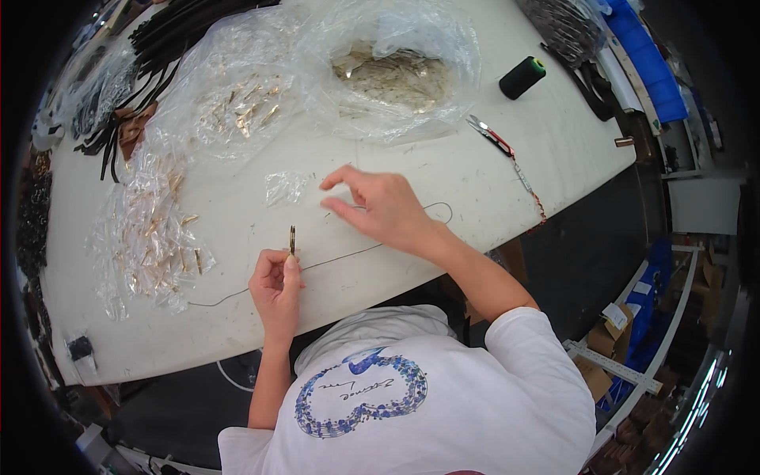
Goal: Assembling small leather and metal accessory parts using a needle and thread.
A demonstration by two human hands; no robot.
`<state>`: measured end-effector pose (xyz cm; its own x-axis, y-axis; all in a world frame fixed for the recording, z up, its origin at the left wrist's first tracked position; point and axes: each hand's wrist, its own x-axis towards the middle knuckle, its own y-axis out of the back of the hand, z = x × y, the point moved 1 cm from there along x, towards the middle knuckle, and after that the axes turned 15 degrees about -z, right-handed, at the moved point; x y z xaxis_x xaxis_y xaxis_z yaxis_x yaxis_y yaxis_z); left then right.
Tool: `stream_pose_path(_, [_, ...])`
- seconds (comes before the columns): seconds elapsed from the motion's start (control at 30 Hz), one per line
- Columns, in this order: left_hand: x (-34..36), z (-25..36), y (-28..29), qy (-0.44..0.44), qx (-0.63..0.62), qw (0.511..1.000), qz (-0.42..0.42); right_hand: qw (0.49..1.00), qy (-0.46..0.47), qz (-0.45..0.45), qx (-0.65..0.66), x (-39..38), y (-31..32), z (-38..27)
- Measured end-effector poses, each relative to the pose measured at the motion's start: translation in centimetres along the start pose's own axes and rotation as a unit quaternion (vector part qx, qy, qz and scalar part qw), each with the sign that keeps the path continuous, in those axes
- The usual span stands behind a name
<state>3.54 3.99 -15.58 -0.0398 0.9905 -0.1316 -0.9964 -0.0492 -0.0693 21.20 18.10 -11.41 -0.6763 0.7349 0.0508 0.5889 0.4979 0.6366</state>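
Pinched in my left hand point(277, 289) is a small, narrow metal piece point(292, 237), held upright above the white tabletop point(380, 301). My right hand point(380, 206) hovers to the upper right of it, thumb and index finger apart, near a small clear plastic bag point(285, 187). A thin dark thread point(332, 261) lies across the table under both hands. At left is a heap of clear bags with gold-coloured pieces point(162, 237). Farther right lie red-and-black snips point(491, 136) with a braided cord.
Large plastic bags of metal pieces point(392, 79) and dark straps point(158, 32) line the back. A dark thread spool point(522, 77) stands near a blue bin point(649, 63). Right of the table are cartons point(609, 332) and metal racks.
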Motion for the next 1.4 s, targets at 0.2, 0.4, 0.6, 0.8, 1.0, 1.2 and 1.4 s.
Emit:
stream_pose_path(0.2, [0.3, 0.3, -0.3, -0.010, 0.039, 0.999, 0.027, 0.976, -0.165, 0.056, -0.133, 6.4, 9.3, 10.2])
stream_pose_path(0.4, [0.3, 0.2, -0.3, -0.004, 0.042, 0.999, 0.019, 0.957, -0.124, 0.023, -0.262, 9.6, 7.6, 11.9])
stream_pose_path(0.6, [0.4, 0.0, -0.5, -0.013, 0.031, 0.999, 0.015, 0.901, -0.018, 0.036, -0.431, 11.0, 8.3, 12.4])
stream_pose_path(0.8, [0.1, 0.2, 0.0, -0.022, -0.010, 1.000, 0.014, 0.939, -0.080, 0.106, -0.316, 10.6, 12.3, 9.6])
stream_pose_path(1.0, [1.0, 0.9, 0.8, -0.035, -0.033, 0.999, 0.019, 0.979, -0.164, 0.117, 0.016, 8.5, 15.2, 11.0])
stream_pose_path(1.2, [0.6, 2.4, 2.3, -0.034, -0.052, 0.998, 0.028, 0.965, -0.106, 0.112, 0.210, 6.3, 13.0, 5.4])
stream_pose_path(1.4, [4.0, 8.3, 0.9, -0.145, -0.065, 0.987, -0.026, 0.964, -0.026, -0.137, 0.227, 0.5, 5.8, -4.4])
